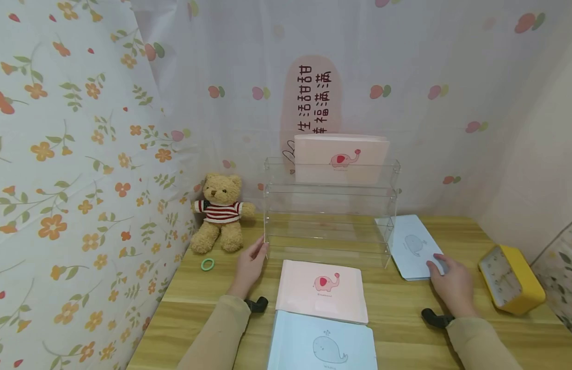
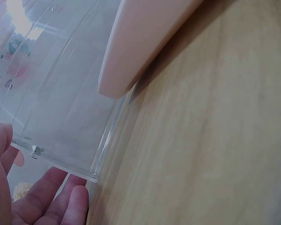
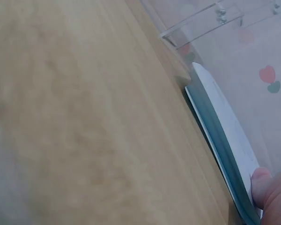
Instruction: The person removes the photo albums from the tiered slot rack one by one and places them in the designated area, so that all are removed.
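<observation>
Head view: a clear tiered acrylic rack (image 1: 309, 205) is standing on the wood-grain surface (image 1: 401, 313), its top tier holding a pink elephant booklet (image 1: 341, 160) at twelve o'clock. The left hand (image 1: 250, 268) is gripping the rack's side panel at eight o'clock. At the rack's four o'clock a blue whale booklet (image 1: 412, 244) is lying, the right hand (image 1: 454, 288) pinching its near corner. A flat pink elephant booklet (image 1: 320, 290) and a second whale booklet (image 1: 323, 341) are lying at the rack's six o'clock. A teddy bear (image 1: 218, 213) is sitting at nine o'clock; a green ring (image 1: 202, 265) is lying at the left hand's nine o'clock, a yellow clock (image 1: 517, 280) standing at the right hand's three o'clock.

Left wrist view: thumb and fingers are straddling the panel edge beside a metal screw (image 2: 36, 151); a pink booklet edge is showing at one o'clock.

Right wrist view: the thumb is pressing the whale booklet's cover, its layers parting; the rack's corner is appearing at eleven o'clock.
</observation>
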Tool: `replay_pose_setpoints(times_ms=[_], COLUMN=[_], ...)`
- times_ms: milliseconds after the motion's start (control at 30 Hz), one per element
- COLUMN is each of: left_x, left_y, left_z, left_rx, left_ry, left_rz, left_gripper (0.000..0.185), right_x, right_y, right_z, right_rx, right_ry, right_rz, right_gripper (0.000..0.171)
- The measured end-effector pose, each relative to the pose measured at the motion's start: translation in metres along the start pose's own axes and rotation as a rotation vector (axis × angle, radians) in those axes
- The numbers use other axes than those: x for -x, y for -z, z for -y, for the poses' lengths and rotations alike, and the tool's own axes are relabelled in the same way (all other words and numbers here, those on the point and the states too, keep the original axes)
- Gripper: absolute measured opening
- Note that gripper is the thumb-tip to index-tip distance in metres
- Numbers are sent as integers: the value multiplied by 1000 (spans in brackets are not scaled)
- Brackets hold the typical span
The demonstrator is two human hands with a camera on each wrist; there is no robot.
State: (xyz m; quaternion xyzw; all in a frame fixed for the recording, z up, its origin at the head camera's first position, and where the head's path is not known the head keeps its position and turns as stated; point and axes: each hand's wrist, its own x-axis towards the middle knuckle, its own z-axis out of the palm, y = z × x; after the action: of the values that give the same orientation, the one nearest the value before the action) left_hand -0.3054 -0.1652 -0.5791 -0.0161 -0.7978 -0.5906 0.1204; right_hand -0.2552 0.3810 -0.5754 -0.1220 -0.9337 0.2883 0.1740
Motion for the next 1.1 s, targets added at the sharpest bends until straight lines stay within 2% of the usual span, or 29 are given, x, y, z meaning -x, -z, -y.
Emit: replay_pose_setpoints(times_ms=[267,833,1100], left_x=[-1,0,0], left_y=[1,0,0], left_z=[-4,-2,-1], left_rx=[12,17,8], left_ry=[-4,-7,-8], left_rz=[6,-4,-1], left_gripper=[48,46,45], right_x=[2,3,5], right_y=[-5,-6,-7], right_z=[0,0,0], right_rx=[8,16,18], right_ry=[16,-7,4], right_rz=[-74,-53,-72], right_gripper=[40,42,42])
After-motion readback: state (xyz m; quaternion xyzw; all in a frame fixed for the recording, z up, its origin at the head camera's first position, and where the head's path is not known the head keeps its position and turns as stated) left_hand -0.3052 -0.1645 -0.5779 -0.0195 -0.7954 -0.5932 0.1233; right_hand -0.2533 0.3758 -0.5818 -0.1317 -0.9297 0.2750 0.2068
